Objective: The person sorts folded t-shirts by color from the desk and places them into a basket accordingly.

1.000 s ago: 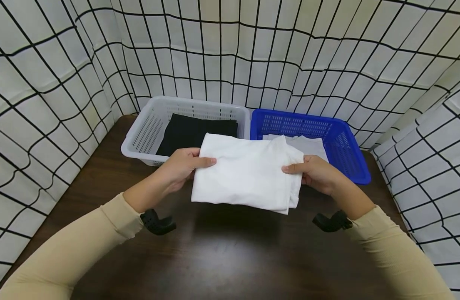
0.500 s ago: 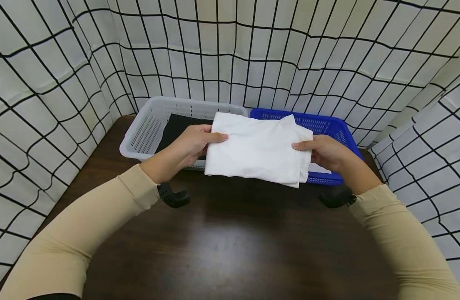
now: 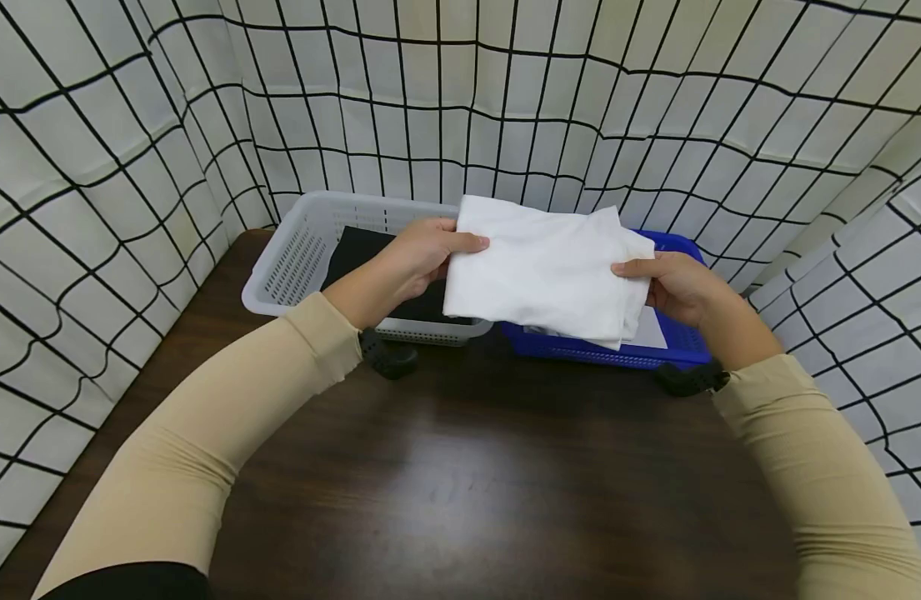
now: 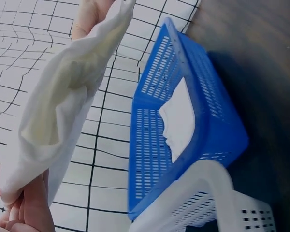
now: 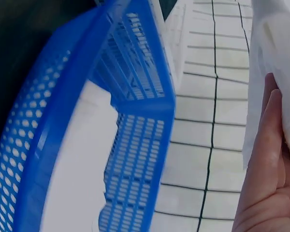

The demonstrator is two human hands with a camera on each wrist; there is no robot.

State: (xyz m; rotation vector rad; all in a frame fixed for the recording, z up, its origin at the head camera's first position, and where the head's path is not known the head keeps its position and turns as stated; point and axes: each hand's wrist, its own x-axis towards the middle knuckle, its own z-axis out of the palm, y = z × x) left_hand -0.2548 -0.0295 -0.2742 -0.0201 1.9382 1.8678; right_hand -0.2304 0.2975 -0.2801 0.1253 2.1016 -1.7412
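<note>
A folded white cloth (image 3: 543,267) hangs between my two hands, over the blue basket (image 3: 603,354) in the head view. My left hand (image 3: 430,254) pinches its left edge, thumb on top and fingers beneath. At the opposite edge my right hand (image 3: 678,283) grips it the same way. The left wrist view looks into the cloth's open folds (image 4: 63,96), with the left fingers (image 4: 36,203) curled under its lower end. Inside the blue basket lies another folded white cloth (image 5: 79,164), partly covered by the held one in the head view.
To the left of the blue basket stands a white basket (image 3: 280,267) with a folded black cloth (image 3: 430,304) in it. Both baskets sit at the back of the dark wooden table (image 3: 460,483). Black wire grid panels (image 3: 505,92) backed with white sheets enclose the back and sides.
Both hands have carried the white cloth away from me and to the right, from above the table in front of the baskets to over the blue basket. The grip stays the same.
</note>
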